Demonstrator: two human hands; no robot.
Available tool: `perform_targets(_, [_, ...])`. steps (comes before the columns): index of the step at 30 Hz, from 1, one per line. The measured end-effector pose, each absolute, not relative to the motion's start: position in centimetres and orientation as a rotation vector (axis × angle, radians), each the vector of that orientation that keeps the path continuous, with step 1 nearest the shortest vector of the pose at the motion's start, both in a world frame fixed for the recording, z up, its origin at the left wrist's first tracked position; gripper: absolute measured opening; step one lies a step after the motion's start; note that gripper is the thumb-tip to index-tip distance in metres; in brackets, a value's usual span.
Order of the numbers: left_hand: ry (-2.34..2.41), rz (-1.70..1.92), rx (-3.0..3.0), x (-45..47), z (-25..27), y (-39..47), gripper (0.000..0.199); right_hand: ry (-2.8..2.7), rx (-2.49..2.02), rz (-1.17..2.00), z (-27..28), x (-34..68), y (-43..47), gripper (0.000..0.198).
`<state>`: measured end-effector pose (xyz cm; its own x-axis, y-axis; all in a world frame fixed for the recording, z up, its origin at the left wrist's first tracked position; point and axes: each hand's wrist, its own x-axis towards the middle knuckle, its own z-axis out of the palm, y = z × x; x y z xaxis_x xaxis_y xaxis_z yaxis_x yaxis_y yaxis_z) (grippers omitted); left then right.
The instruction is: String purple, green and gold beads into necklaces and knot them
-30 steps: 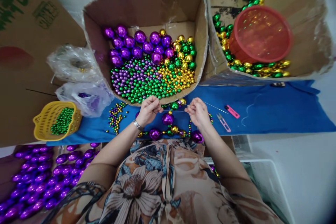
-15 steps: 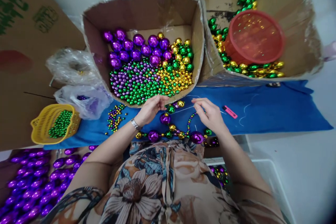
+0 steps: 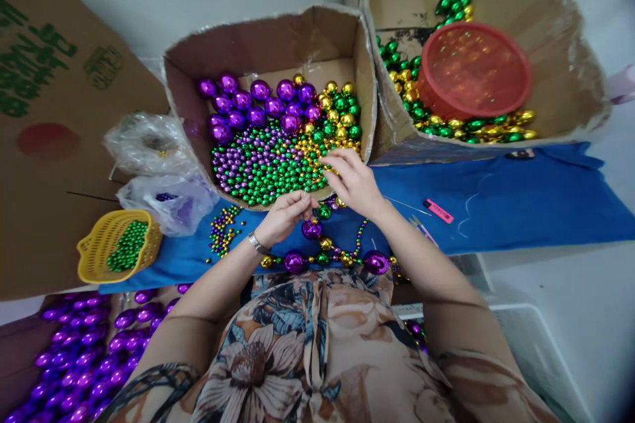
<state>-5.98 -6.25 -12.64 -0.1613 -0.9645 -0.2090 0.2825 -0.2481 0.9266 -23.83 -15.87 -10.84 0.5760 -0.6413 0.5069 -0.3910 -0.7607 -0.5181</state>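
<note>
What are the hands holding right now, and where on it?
The left hand is pinched shut at the near edge of the bead box; what it holds cannot be told. The right hand reaches over the gold beads; no grip shows.

Glossy, mirror-bright purple, green and gold plastic beads (image 3: 278, 158) fill a rough, matt brown cardboard box (image 3: 268, 39) with frayed edges. Below it lies a matt blue cloth (image 3: 520, 205). A translucent red plastic tub (image 3: 473, 69) shines softly; the yellow plastic mesh basket (image 3: 94, 251) looks smooth, and the clear plastic bags (image 3: 149, 145) crinkly.
</note>
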Motion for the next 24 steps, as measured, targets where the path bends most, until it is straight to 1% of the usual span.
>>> perform_targets(2, [-0.894, -1.624, 1.046, -5.9, -12.8, -6.2, 0.028, 0.751, -2.39, -0.952, -11.6, -25.0, -14.6, 0.026])
perform_targets(6, [-0.896, -1.639, 1.015, -5.9, -12.6, -6.2, 0.027, 0.683, -2.513, -0.679, -13.3, -25.6, -13.0, 0.03])
perform_targets(8, [-0.903, -1.647, 1.016, -6.0, -12.5, -6.2, 0.027, 0.679, -2.539, -0.611, -13.9, -25.1, -13.0, 0.028])
perform_targets(10, [-0.911, -1.653, 1.023, -6.0, -12.4, -6.1, 0.028, 0.659, -2.498, -0.631, -14.2, -24.7, -13.2, 0.024])
perform_targets(13, [-0.919, -1.643, 1.041, -5.9, -12.4, -6.0, 0.028, 0.66, -2.406, -0.692, -13.9, -24.8, -13.2, 0.027])
perform_targets(17, [-0.908, -1.582, 1.101, -5.7, -12.6, -5.9, 0.029, 0.688, -2.25, -0.64, -13.3, -25.8, -11.9, 0.027])
perform_targets(22, [-0.939, -1.524, 1.12, -5.9, -12.7, -5.9, 0.029, 0.808, -1.825, -0.522, -13.5, -25.4, -9.6, 0.035])
perform_targets(24, [-0.985, -1.501, 1.119, -6.0, -12.6, -5.8, 0.029, 0.831, -1.826, -0.507, -13.7, -24.6, -9.1, 0.04])
